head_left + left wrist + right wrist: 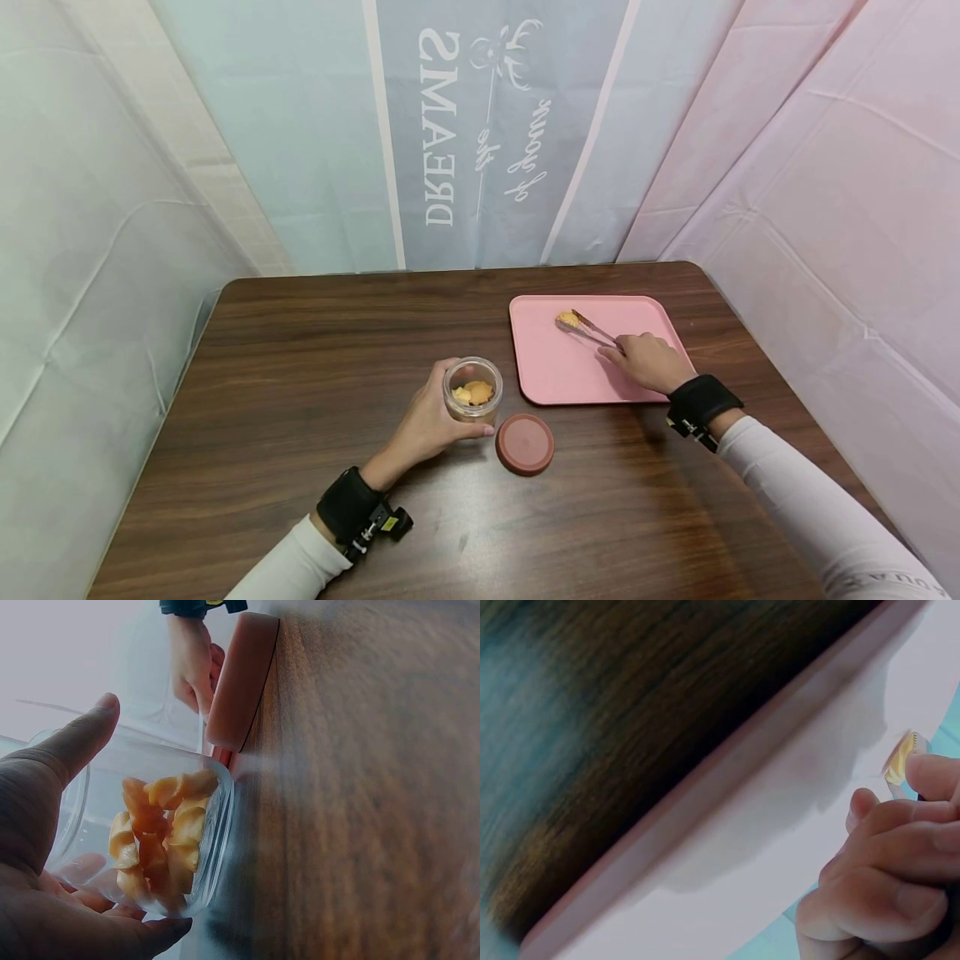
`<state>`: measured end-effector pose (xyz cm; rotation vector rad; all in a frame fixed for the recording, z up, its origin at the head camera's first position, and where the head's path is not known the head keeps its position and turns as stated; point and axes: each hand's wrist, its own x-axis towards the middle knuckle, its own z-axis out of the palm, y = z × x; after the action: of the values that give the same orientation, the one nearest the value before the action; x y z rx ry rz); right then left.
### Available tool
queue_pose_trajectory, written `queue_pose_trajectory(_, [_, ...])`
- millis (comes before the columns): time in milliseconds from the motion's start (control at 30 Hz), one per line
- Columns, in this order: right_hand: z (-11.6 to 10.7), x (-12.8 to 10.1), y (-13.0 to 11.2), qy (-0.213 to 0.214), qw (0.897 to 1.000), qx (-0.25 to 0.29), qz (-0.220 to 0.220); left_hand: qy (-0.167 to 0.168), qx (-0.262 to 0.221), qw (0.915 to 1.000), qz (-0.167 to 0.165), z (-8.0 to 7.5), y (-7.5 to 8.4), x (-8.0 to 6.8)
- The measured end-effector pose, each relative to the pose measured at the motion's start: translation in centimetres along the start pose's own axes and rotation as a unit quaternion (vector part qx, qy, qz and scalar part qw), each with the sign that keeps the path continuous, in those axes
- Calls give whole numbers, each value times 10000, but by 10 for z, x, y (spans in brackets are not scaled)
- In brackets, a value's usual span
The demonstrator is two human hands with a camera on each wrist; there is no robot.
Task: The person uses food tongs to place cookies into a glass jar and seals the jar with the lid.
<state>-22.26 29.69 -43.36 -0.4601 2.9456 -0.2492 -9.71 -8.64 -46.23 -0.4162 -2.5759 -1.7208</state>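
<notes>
Snack piece (567, 318) lies on the pink tray (540, 367), toward its far side, pinched between the tips of the metal tongs (588, 330). Piece appears to rest on or just above the tray floor; cannot tell which.

Right hand (648, 362) sits over the tray's near right part, fingers curled round the tongs' handle end; the piece is at the far end of the tongs, up and left of the hand.

Glass jar (472, 398) stands open on the worktop (315, 358), left of the tray and just off its near left corner, holding more of the same orange pieces. Left hand (427, 421) wraps the jar's side, thumb and fingers round the glass.

Lid (525, 444) lies flat just below the tray's near left corner, beside the jar.

Judged step: pick-up with tongs. Next move calls for steady squeeze, a lift clear of the tray rim, then a carry leftward to the jar mouth.
</notes>
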Motion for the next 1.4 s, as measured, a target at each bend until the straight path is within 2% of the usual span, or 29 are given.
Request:
queue_pose_trajectory(333, [1,-4,0,264,9994,16,-217,-25,-34,10000,-5,0,1,0])
queue_pose_trajectory(767, [-11,-16,-8,581,9965,38,-600,-35,-33,10000,4,0,1,0])
queue_pose_trajectory(1100, [-25,-25,-21,679,9950,-55,-735,44,54,10000,-3,0,-1,-1])
queue_pose_trajectory(1400, [-40,-37,-35,594,9962,-94,-637,16,47,10000,2,-1,0,-1])
